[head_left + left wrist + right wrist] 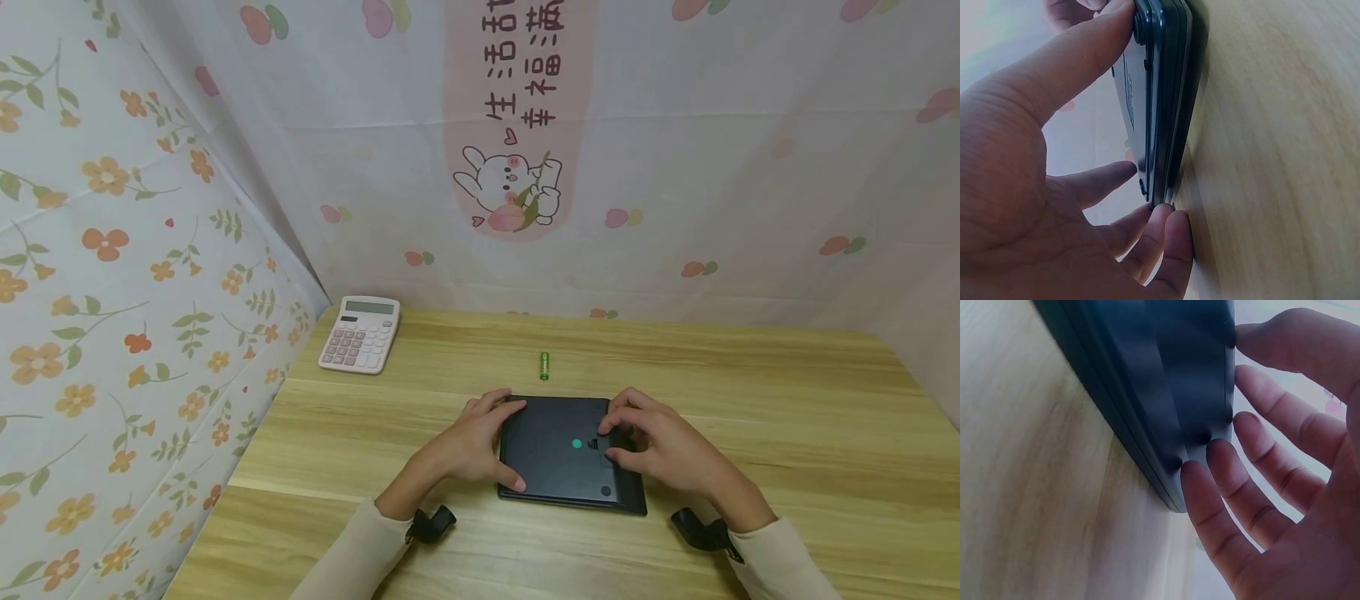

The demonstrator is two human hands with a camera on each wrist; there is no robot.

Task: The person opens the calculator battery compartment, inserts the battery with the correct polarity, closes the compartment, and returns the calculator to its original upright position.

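Observation:
A flat black device [551,454] lies on the table with its back up, showing a small green round sticker [577,444] and a battery cover [604,448] near its right side. My left hand [474,442] grips the device's left side, thumb at the near edge and fingers at the far edge. In the left wrist view the thumb [1079,59] presses near a rubber foot. My right hand [667,442] has thumb and forefinger bent at the battery cover. In the right wrist view the other fingertips [1200,487] touch the device's back and side. What lies under them is hidden.
Beyond the device a green battery [544,366] lies on the wooden table [750,400]. A pink and white calculator [360,335] lies at the back left. Patterned cloth [660,167] hangs behind the table and along its left side.

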